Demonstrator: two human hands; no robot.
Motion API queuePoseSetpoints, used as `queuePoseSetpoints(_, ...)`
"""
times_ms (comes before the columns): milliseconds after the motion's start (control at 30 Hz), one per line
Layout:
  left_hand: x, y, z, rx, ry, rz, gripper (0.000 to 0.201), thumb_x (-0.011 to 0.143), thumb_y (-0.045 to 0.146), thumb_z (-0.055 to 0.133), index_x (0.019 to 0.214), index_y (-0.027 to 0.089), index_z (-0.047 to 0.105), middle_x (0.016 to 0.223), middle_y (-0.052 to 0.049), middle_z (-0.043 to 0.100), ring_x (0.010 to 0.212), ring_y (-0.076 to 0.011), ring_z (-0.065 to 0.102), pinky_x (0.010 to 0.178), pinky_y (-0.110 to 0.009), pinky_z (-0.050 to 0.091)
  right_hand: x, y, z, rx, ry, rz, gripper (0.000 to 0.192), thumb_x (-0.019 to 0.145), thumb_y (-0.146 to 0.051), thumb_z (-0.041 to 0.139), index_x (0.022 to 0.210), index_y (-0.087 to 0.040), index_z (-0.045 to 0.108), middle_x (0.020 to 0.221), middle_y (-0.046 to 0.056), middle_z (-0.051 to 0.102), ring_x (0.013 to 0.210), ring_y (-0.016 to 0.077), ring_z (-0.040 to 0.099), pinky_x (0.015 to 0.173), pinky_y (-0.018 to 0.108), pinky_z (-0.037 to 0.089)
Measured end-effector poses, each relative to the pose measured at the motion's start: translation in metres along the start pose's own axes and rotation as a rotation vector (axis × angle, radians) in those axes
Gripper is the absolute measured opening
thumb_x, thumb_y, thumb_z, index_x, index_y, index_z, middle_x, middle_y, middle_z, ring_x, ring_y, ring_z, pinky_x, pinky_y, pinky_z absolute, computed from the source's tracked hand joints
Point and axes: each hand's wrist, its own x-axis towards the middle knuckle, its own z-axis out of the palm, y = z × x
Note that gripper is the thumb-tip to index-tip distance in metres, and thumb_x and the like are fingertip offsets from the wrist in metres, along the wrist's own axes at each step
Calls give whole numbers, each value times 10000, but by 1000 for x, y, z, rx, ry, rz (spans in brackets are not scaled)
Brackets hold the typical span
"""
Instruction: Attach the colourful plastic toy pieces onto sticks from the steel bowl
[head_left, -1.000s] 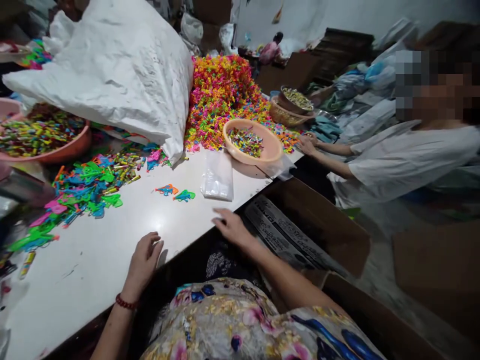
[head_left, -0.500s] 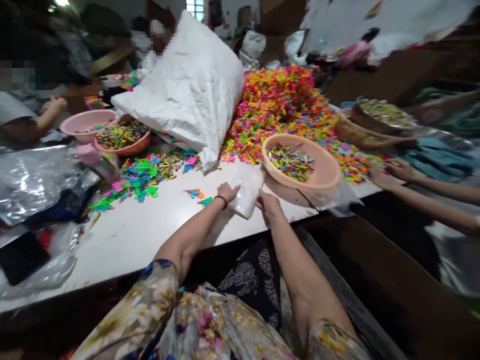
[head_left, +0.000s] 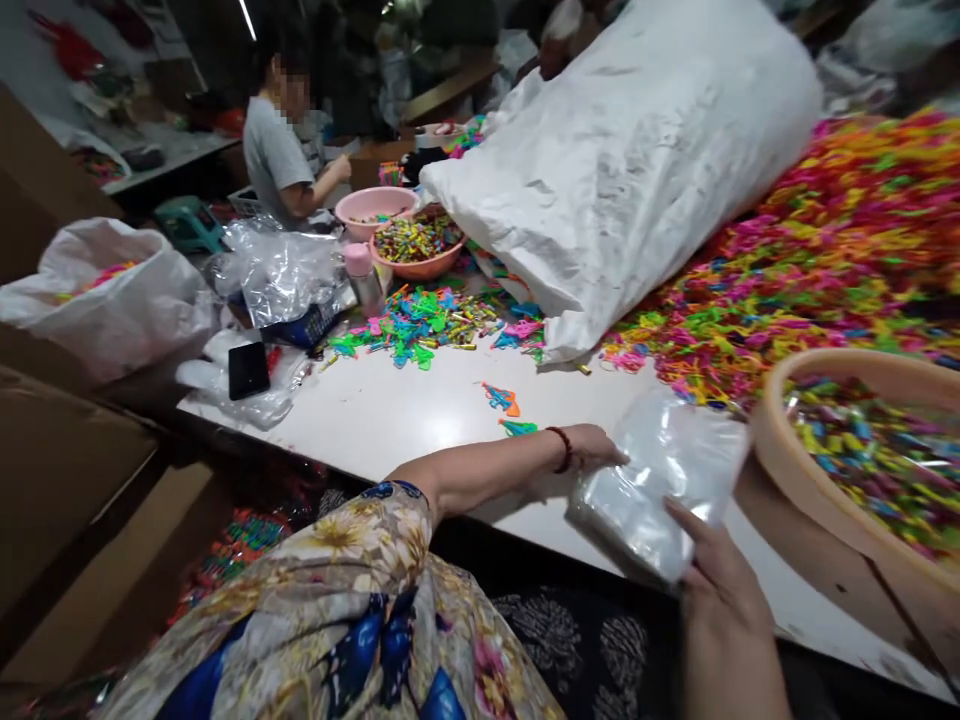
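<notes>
A white sack (head_left: 622, 160) lies by neon pink, yellow and green toys (head_left: 825, 260); the table (head_left: 405, 420) is white.

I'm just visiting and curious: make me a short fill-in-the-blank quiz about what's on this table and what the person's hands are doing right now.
1. Both hands, the left hand and the right hand, touch a stack of clear plastic ____.
2. The left wrist wears a red ____.
3. The tan bowl beside the stack holds small colourful ____.
4. A big ____ sack lies on the table.

Missing words: bags; bracelet; pieces; white.
</notes>
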Motion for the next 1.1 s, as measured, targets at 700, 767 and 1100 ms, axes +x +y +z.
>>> queuePoseSetpoints(700,-224,-236,-179,-1228,250,208,315,763,292,739,1031,136,682,910,-123,759,937,-319,731,1029,-526,496,30,83,185,-1152,-242,-877,890,844,-572,624,1528,-96,314,1589,244,271,1486,400,210,1173,609,234)
queuePoseSetpoints(767,-218,-236,-196,-1244,292,250,330,716,263,751,1018,150,680,891,-111,760,949,-327,727,1028,-533,498,39,88,225,-1188,-283,-944,744,908,-503,563,1503,-102,366,1568,239,314,1462,389,258,1167,589,243)
queuePoseSetpoints(1100,-144,-190,-231,-1271,451,458,367,550,253,700,911,187,674,796,-55,748,958,-321,717,1006,-519,523,67,71,369,-1069,-377,-968,573,960,-421,475,1448,-121,456,1418,190,489,1323,303,407,1143,474,285)
